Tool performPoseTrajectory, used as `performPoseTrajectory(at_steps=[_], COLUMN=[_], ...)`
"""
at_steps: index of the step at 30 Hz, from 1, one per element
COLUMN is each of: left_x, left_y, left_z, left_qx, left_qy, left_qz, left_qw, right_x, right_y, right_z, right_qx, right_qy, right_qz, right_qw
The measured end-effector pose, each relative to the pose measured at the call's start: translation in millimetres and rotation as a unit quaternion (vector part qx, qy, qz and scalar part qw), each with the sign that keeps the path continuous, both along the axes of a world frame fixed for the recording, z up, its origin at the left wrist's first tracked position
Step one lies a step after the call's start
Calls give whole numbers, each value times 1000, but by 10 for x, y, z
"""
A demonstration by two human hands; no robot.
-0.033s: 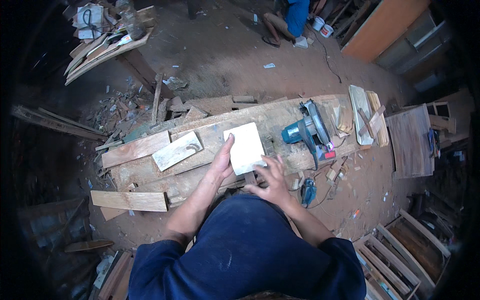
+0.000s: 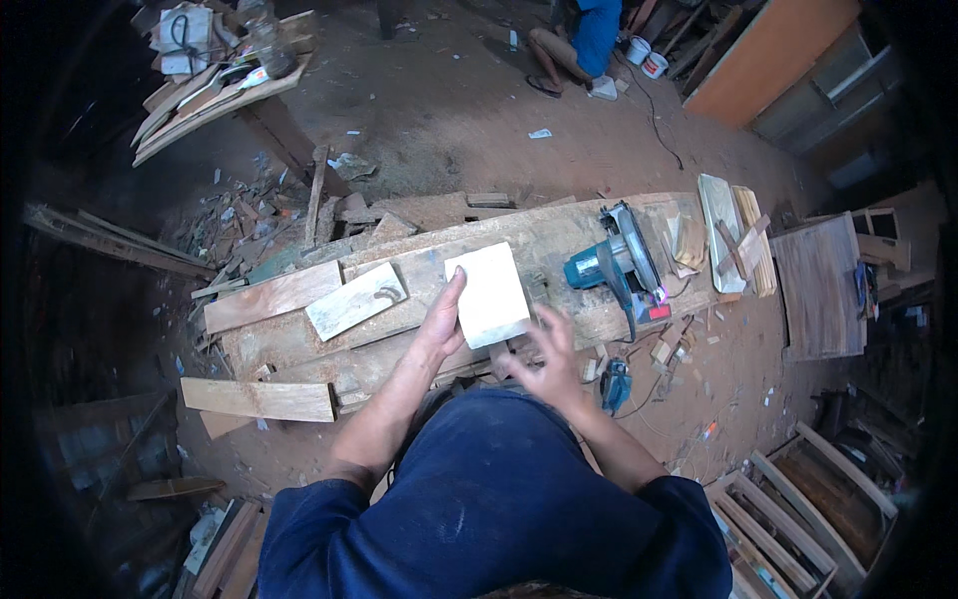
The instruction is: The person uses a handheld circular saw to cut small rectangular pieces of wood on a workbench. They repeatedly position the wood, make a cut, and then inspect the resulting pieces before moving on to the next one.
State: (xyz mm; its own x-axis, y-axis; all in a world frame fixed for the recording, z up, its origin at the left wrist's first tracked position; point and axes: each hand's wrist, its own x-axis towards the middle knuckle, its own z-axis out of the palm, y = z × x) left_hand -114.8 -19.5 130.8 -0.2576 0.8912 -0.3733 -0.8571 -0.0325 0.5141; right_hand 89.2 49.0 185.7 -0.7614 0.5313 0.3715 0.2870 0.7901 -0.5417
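Note:
A pale, nearly square wooden block [image 2: 489,295] is held up over the workbench [image 2: 439,255]. My left hand [image 2: 444,321] grips its left edge, thumb on the top face and the other fingers out of sight beneath. Just off the block's lower right corner, my right hand [image 2: 549,361] has its fingers apart and holds nothing; the fingertips are slightly blurred. To the right on the bench rests a teal circular saw [image 2: 602,263]. A whitish board [image 2: 356,300] with a dark curved mark lies left of the block, beside a longer reddish-brown board [image 2: 274,297].
A light plank [image 2: 257,399] lies at the near left. On the floor right of my right hand is a teal power tool [image 2: 616,385] with a cord. Stacked boards [image 2: 720,235] stand at the bench's right end. A person in blue [image 2: 594,35] sits far off.
My right hand has shifted slightly right, away from the block's lower right corner. The block and my left hand stay almost where they were.

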Motion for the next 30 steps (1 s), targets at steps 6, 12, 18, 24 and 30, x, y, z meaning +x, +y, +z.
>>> performPoseTrajectory(at_steps=[6,12,18,24,30], left_x=[-38,-46,191,709,1280], left_y=[-49,5,328,953,1550], left_z=[458,505,675,665,839], left_qx=[78,73,58,-62,-25], left_qy=[-28,-27,-20,13,-61], left_qz=[33,45,65,155,124], left_qw=[996,996,996,986,990], right_x=[-170,-188,101,595,982], right_y=[258,357,586,789,1315], right_z=[-27,70,85,629,672], right_qx=[-565,-647,-577,-343,-308], right_qy=[88,121,161,166,201], right_qz=[-80,-36,-38,95,119], right_qw=[817,752,800,919,922])
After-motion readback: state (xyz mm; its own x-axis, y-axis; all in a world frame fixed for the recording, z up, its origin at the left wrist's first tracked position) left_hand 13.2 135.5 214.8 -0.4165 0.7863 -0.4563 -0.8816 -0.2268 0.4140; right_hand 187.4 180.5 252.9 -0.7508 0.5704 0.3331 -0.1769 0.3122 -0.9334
